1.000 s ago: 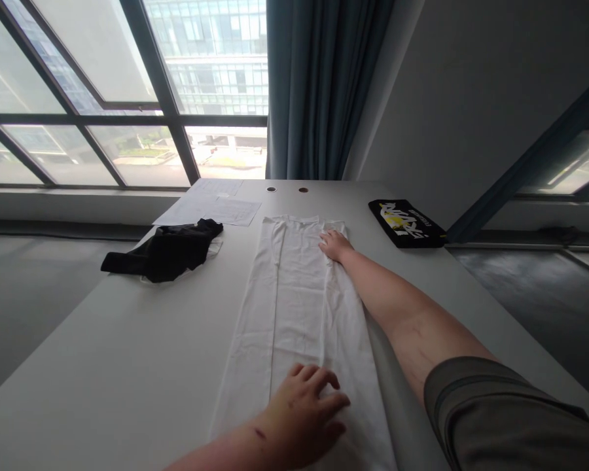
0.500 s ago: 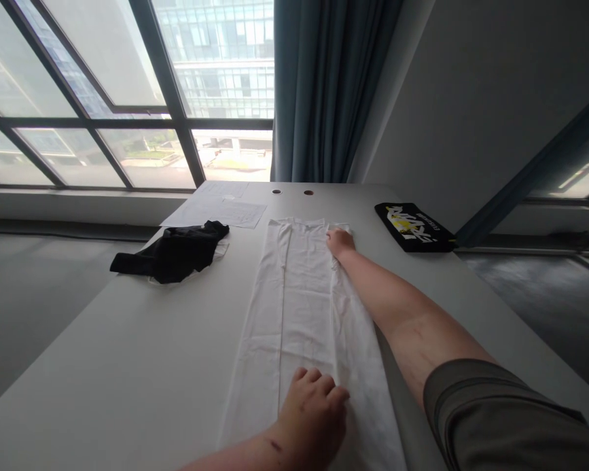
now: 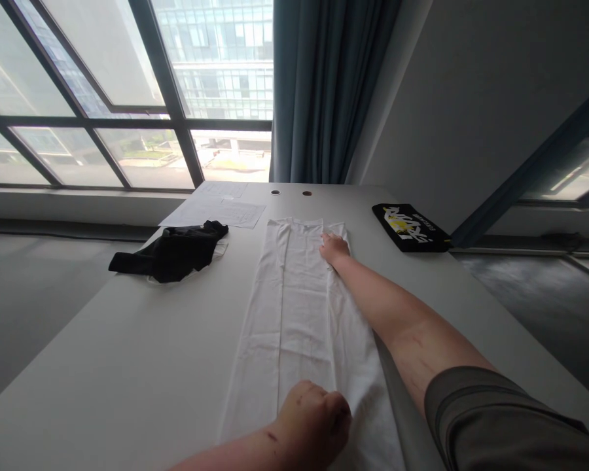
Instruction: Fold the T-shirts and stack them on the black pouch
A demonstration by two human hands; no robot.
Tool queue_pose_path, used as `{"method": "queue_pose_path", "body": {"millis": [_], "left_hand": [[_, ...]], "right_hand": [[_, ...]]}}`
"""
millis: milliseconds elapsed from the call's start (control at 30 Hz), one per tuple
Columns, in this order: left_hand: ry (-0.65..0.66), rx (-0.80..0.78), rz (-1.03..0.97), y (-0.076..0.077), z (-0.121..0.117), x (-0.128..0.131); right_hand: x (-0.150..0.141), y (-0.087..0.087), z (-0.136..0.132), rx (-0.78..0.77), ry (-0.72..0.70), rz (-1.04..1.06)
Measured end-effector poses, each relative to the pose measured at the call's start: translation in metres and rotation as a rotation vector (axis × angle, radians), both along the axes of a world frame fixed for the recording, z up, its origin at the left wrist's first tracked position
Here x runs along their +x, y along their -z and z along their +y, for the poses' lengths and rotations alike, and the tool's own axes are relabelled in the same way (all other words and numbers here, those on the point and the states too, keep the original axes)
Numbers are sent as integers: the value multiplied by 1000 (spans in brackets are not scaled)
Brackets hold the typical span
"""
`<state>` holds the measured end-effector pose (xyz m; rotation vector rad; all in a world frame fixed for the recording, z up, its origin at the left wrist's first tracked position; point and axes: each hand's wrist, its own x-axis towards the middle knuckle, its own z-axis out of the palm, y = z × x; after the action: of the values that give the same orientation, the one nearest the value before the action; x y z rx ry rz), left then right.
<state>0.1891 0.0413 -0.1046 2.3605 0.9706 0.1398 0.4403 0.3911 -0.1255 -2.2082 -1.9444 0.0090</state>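
A long white garment (image 3: 304,301) lies stretched away from me over the table, its two sides turned inward into lengthwise folds and some creases across the middle. My right hand (image 3: 334,248) reaches to its far end and is closed on the right-hand fold, fingertips on the fabric. Close to me, my left hand (image 3: 319,418) is curled into a fist over the same right fold. Its fingertips are hidden beneath it, at the fabric. The garment's near end runs out of view below.
The white table (image 3: 167,366) carries a crumpled black garment (image 3: 181,252) at left, printed papers (image 3: 226,208) behind it, and a black bag-like item with white and yellow lettering (image 3: 407,226) at right. Two round holes pierce the far edge. A blue curtain (image 3: 324,85) and windows stand beyond.
My left hand's fingers have curled tighter into a fist. My right hand has shifted slightly left and down with the fold. The other things on the table stay put.
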Motion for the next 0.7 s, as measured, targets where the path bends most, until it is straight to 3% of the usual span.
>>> {"method": "queue_pose_path", "body": {"millis": [267, 433, 567, 700], "left_hand": [[-13, -101, -36, -2, -2, -5], [58, -30, 77, -8, -3, -7], [119, -9, 138, -18, -5, -9], [69, 12, 117, -26, -8, -13]], "right_hand": [[-8, -7, 1, 29, -89, 31], [-18, -9, -16, 9, -145, 32], [-26, -5, -65, 58, -215, 46], [-23, 3, -159, 167, -345, 129]]}}
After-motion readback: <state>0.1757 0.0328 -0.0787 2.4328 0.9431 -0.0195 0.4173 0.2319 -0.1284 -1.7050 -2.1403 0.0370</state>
